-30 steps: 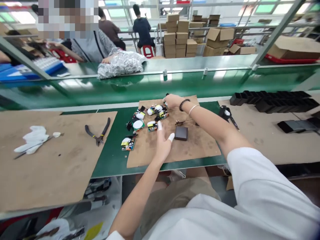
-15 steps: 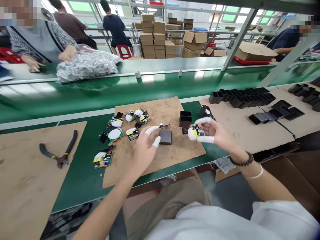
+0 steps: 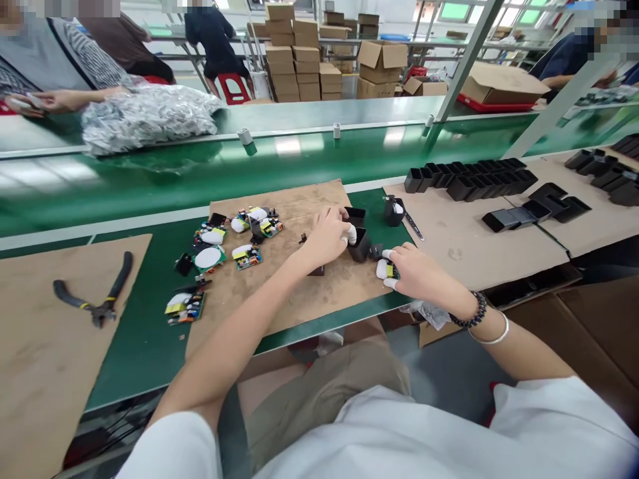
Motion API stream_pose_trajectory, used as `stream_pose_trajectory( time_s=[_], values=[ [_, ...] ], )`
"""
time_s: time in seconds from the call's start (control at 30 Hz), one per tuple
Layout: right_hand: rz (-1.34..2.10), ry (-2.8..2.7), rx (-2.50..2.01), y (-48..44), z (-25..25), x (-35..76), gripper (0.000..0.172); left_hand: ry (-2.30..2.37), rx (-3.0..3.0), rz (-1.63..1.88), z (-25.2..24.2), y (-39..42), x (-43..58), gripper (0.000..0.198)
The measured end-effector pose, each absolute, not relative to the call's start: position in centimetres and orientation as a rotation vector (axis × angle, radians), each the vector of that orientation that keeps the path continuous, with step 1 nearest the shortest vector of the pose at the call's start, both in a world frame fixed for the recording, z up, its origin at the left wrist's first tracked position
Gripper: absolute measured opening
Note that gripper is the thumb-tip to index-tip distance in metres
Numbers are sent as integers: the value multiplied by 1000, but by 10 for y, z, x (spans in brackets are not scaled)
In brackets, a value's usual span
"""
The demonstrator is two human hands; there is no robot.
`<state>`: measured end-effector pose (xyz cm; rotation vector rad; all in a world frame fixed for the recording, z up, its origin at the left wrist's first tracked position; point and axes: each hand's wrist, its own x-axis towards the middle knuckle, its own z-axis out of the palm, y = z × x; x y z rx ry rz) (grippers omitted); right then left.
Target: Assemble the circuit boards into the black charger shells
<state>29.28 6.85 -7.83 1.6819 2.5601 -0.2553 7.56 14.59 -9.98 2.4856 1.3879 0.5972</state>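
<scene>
A person's left hand [image 3: 329, 234] is half-curled at the rims of two black open-topped cases [image 3: 359, 250] on cardboard [image 3: 299, 299]; whether it grips cannot be told. The right hand [image 3: 417, 269], thumb and fingers closed, pinches a circuit board [image 3: 383, 268] just beside the near case. Its components call for a light edge hold, with the case kept steady. A dark block [image 3: 317, 271], partly hidden by the left hand, crowds the space. More boards [image 3: 247, 257] lie leftward, then pliers [image 3: 102, 311]; beyond the right hand are a filled case [image 3: 393, 213] and slim tool [image 3: 414, 227].
</scene>
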Motion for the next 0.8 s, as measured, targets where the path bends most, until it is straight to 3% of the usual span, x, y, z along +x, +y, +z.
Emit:
stream_pose_trajectory(
  time_s=[0.17, 0.3, 0.47, 0.53, 0.63, 0.7, 0.8],
  values=[
    [-438, 2490, 1709, 93, -70, 304, 10, 1109, 2225, 699, -98, 141, 49, 49],
    [-936, 2431, 1848, 103, -69, 324, 27, 1011, 1980, 550, -94, 128, 45, 76],
    [-732, 2461, 1960, 87, -79, 332, 23, 1354, 2156, 340, -88, 104, 42, 103],
    [-737, 2521, 1944, 81, -84, 335, 27, 1529, 2281, 182, -90, 97, 31, 101],
    [-909, 2567, 1930, 79, -93, 342, 36, 1602, 2304, 32, -91, 93, 15, 63],
    [-1040, 2600, 1920, 81, -100, 348, 41, 1654, 2274, 155, -84, 98, 14, 46],
    [-1151, 2647, 1919, 84, -110, 354, 48, 1663, 2275, 625, -65, 125, 37, 53]
  ],
)
